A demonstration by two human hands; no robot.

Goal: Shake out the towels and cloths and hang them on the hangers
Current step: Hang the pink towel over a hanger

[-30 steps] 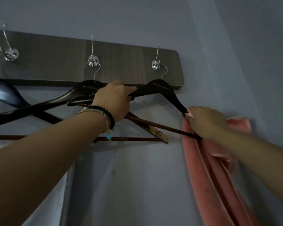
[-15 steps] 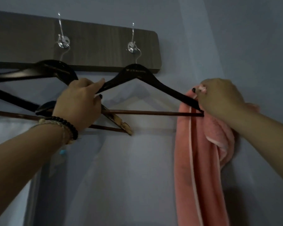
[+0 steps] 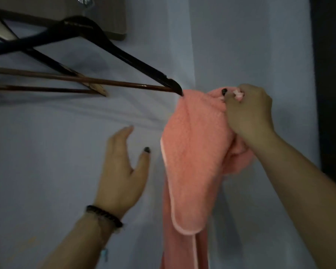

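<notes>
Dim, soft frame. Landmark: the black hanger [image 3: 113, 49].

Hidden/cut off:
- Hanger's left arm runs off the left edge; its hook is out of sight at the top, only a blurred bit of metal hook [image 3: 83, 0] shows on the wood board [image 3: 113, 22] behind it.
- More hangers cross behind it to the left, all cut by the edge. I count at least two more, possibly three; too dark and overlapped to be sure. Two brown bars [image 3: 47, 90] show below-left of it, one its own, one belonging to a hanger behind.
- Towel [image 3: 194, 152] runs off the bottom edge; its far side is hidden behind the right hand.
- Dark vertical strip far right of the hanger, can't identify it.

Counts: one pink towel, two hands, one board, one bracelet [image 3: 105, 216] on the left wrist.

Writing: a faint mark on the hanger's shoulder near the top, unreadable.

Grip:
- Right hand [image 3: 250, 115], right of the hanger tip: fingers curled, pinching the towel's top edge bunched between thumb and fingertips. Dark nail polish visible.
- Left hand [image 3: 122, 171], below the hanger's bar: fingers spread and relaxed, holding nothing, thumb toward the towel but clear of it.

Towel location: hanging from the right hand, its top fold just touching or just beside the hanger's right tip, not draped over the bar. Rest drops straight down against the pale wall [image 3: 47, 171].
</notes>
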